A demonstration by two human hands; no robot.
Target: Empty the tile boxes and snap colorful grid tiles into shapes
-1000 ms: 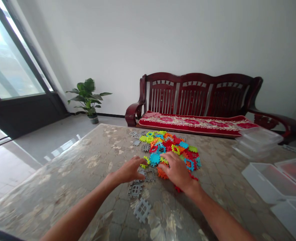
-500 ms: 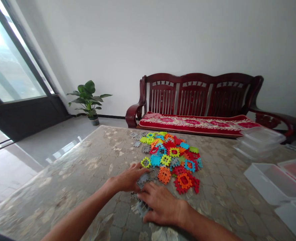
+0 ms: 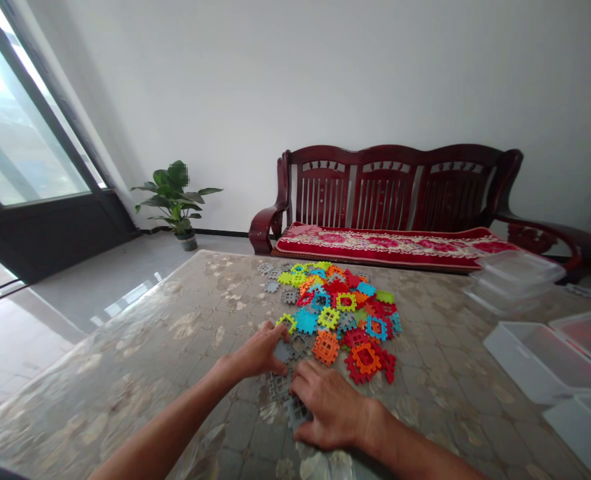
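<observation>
On the patterned table (image 3: 125,353), the left hand (image 3: 259,350) curls against grey plastic tiles (image 3: 279,387), its grip hard to tell; the right hand (image 3: 328,407) lies spread over more, just below the colored tile pile (image 3: 335,313).

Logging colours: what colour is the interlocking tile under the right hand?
Grey interlocking tile, head view.

Grey plastic tiles (image 3: 296,412) half hidden under the left hand (image 3: 258,351) and right hand (image 3: 328,408)
</observation>
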